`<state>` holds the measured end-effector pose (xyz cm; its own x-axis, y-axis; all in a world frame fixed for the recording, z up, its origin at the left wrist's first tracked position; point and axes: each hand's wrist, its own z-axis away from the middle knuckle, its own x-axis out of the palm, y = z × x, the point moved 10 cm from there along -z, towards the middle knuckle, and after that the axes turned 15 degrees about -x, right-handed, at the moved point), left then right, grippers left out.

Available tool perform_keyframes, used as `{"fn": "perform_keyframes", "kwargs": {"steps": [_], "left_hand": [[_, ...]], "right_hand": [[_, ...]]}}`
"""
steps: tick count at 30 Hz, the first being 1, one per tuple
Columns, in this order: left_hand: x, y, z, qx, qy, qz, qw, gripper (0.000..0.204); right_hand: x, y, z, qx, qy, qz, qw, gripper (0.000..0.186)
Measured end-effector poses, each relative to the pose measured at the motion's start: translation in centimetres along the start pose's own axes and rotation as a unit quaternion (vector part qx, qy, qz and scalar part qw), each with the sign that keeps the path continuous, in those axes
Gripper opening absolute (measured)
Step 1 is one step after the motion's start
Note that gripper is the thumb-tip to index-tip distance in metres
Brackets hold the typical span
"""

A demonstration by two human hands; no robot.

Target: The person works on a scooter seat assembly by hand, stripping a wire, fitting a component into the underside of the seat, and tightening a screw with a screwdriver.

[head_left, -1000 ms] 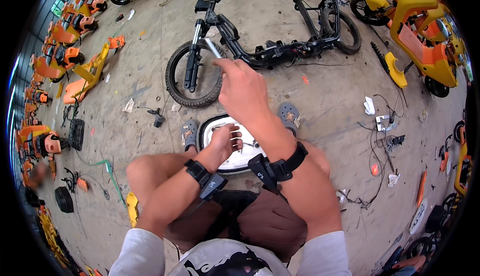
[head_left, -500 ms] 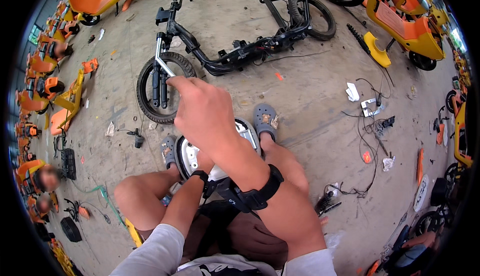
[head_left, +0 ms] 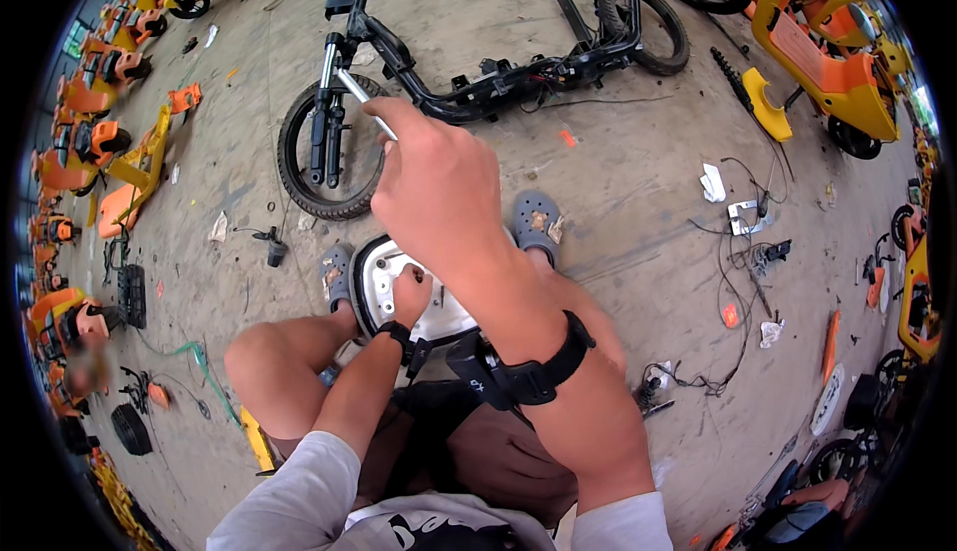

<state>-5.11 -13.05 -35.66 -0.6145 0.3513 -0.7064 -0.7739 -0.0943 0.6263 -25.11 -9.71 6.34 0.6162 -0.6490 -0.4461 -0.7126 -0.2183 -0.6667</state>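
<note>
On my lap, between my knees, lies a rounded white moulded panel with a black rim, resembling the underside of a scooter seat. My left hand is closed over its middle; a small dark spot shows by the fingers, but what they hold is hidden. Raised above the panel's far side is my right hand, its fingers wrapped round a slim silver metal rod. One end of that rod sticks out past the index finger, up and to the left. Whatever lies under the right hand is covered.
Ahead stands a black scooter frame with its front wheel close by. Cables and a metal bracket lie on the floor to the right. Yellow and orange scooters line both sides. Grey clogs are on my feet.
My right hand has moved right and slightly up with the silver rod, uncovering more of my left hand and the white panel. The whole view has shifted a little.
</note>
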Motion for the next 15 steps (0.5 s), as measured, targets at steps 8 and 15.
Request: {"fn": "perform_keyframes", "kwargs": {"steps": [8, 15], "left_hand": [[4.3, -3.8, 1.5, 0.093, -0.111, -0.045, 0.988, 0.022], [4.1, -3.4, 3.0, 0.130, -0.118, -0.073, 0.982, 0.021]], "right_hand": [[0.9, -0.3, 0.5, -0.020, -0.033, 0.020, 0.999, 0.027], [1.2, -0.3, 0.6, -0.019, -0.033, 0.027, 0.999, 0.026]]}}
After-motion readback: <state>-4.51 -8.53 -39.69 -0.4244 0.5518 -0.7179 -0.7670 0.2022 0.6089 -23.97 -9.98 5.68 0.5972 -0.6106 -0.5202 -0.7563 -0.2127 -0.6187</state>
